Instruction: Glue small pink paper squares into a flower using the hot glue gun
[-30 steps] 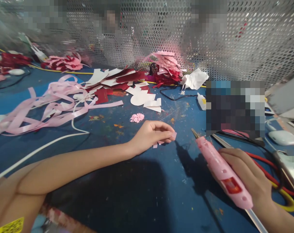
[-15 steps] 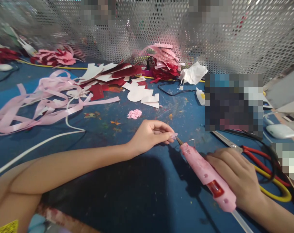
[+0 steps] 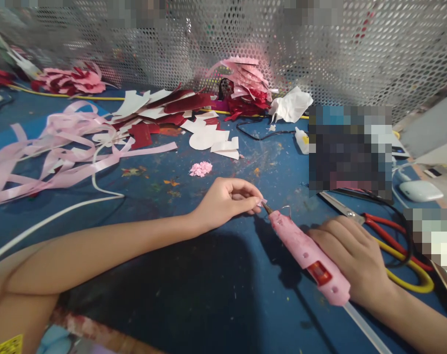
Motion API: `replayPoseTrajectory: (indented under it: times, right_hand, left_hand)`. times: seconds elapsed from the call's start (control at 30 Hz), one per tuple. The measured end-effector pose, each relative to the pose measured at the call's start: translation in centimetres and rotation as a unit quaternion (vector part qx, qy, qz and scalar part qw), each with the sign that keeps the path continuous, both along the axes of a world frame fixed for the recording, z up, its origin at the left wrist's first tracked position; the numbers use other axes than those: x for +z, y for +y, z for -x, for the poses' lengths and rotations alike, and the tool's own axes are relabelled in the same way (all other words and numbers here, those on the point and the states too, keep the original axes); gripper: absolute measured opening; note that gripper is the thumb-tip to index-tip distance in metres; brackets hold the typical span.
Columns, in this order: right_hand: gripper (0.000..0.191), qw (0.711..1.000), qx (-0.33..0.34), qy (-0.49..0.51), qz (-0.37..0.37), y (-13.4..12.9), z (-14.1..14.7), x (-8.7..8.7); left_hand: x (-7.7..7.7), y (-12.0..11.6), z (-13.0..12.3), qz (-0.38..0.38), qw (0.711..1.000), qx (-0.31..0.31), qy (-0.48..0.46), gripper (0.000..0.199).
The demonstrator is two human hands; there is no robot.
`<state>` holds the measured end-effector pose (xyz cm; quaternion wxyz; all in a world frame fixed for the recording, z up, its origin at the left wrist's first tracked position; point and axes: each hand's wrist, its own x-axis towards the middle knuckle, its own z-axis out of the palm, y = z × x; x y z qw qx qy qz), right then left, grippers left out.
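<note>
Between thumb and fingertips, my left hand (image 3: 229, 204) pinches a small pale pink piece of ribbon (image 3: 262, 202). The metal nozzle of a pink glue gun (image 3: 308, 258) meets that piece at the fingertips. My right hand (image 3: 352, 250) is closed around the glue gun from its far side, its fingertips partly hidden behind the body. A clear glue stick (image 3: 367, 327) sticks out of the gun's back end. Beyond my left hand lies a small heap of pink bits (image 3: 200, 169) on the blue table (image 3: 164, 280).
Long pink ribbon (image 3: 61, 157) lies tangled at left, with a white cord (image 3: 57, 221) nearby. White and dark red scraps (image 3: 209, 137) lie at the back before a perforated metal screen (image 3: 194, 44). Red-and-yellow-handled scissors (image 3: 389, 226) and a white mouse (image 3: 420, 191) are at right.
The view has shifted slightly, so everything sits a little further left and up. The pink ribbon piece shows less beyond my left fingertips, the nozzle still at it. Both hands keep their holds.
</note>
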<state>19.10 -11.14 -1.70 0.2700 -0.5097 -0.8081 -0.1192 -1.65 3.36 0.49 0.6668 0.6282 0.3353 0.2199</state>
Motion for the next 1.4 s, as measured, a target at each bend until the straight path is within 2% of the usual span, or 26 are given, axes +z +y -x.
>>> replayPoseTrajectory:
  times: [0.33, 0.47, 0.57, 0.63, 0.73, 0.83, 0.9, 1.03, 1.1, 1.4]
  right_hand:
    - [0.019, 1.0, -0.009, -0.008, -0.006, -0.1, 0.0, -0.1]
    - [0.02, 0.997, -0.011, -0.08, -0.014, 0.3, -0.1, 0.3]
    - [0.015, 0.985, -0.057, -0.161, -0.011, 0.6, -0.2, 0.6]
    - [0.013, 0.98, -0.108, -0.168, 0.006, 0.7, -0.3, 0.6]
    - [0.022, 0.983, -0.14, -0.098, 0.061, 0.7, -0.2, 0.6]
    - [0.041, 0.988, -0.105, -0.008, 0.111, 0.5, -0.1, 0.7]
    - [0.047, 0.99, -0.065, 0.047, 0.113, 0.2, 0.1, 0.9]
    - [0.03, 0.991, -0.014, 0.127, 0.048, -0.1, 1.2, 1.3]
    - [0.024, 0.989, -0.002, 0.141, 0.048, -0.2, 1.9, 1.3]
    - [0.016, 0.98, 0.023, 0.198, 0.032, 0.1, 3.1, 1.2]
  left_hand:
    - [-0.1, 0.0, 0.1, -0.009, 1.0, -0.002, 0.016, 0.008]
    - [-0.1, 0.0, 0.1, 0.004, 1.0, 0.004, 0.005, 0.009]
    - [0.2, -0.4, 0.1, 0.011, 1.0, 0.003, -0.028, 0.004]
    - [0.5, -0.9, 0.1, 0.017, 0.999, 0.0, -0.049, 0.001]
    - [0.8, -1.9, 0.1, 0.045, 0.997, -0.013, -0.057, 0.002]
    - [0.9, -2.8, 0.1, 0.101, 0.992, -0.041, -0.062, 0.002]
    - [0.8, -3.3, 0.1, 0.14, 0.986, -0.058, -0.073, 0.002]
    - [0.5, -3.8, -0.1, 0.194, 0.975, -0.07, -0.086, 0.004]
    - [0.4, -3.9, -0.2, 0.203, 0.973, -0.07, -0.083, 0.004]
    - [0.2, -3.7, -0.1, 0.181, 0.977, -0.099, -0.062, 0.005]
